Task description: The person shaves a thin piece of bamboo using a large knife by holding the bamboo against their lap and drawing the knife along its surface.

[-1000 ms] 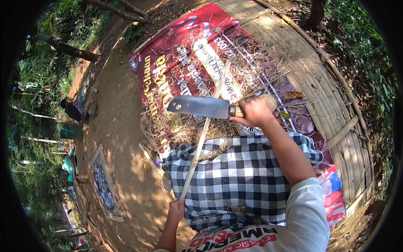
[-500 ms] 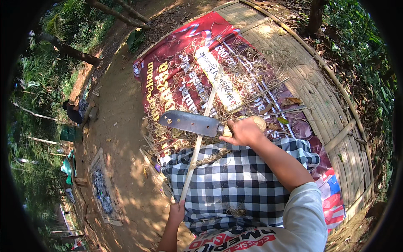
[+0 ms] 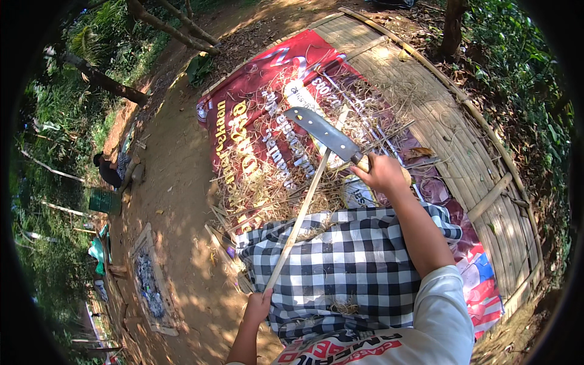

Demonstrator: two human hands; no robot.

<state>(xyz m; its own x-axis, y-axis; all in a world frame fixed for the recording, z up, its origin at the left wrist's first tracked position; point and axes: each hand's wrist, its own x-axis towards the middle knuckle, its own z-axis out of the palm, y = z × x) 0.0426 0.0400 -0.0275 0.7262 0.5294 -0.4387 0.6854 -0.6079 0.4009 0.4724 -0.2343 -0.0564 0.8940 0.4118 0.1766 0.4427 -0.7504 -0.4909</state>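
My right hand (image 3: 385, 174) is closed round the pale handle of a machete (image 3: 325, 135), its broad dark blade pointing up and to the left. The blade lies across the upper part of a long, pale bamboo strip (image 3: 302, 212). My left hand (image 3: 258, 306) grips the strip's near end, by the edge of the black-and-white checked cloth (image 3: 347, 258) over my lap. From there the strip slants away up and to the right. Curly shavings (image 3: 274, 176) lie scattered beyond the cloth.
A red printed banner (image 3: 243, 109) covers part of a bamboo-slat platform (image 3: 447, 112). Bare ground (image 3: 182, 182) lies to the left, with a framed ash pit (image 3: 149, 280). Farther left a person (image 3: 109, 170) sits near a green container (image 3: 103, 201). Trees and bushes stand around.
My right hand and the machete have moved away from me and to the right, farther up the strip. My left hand still holds the near end; the strip leans more to the right.
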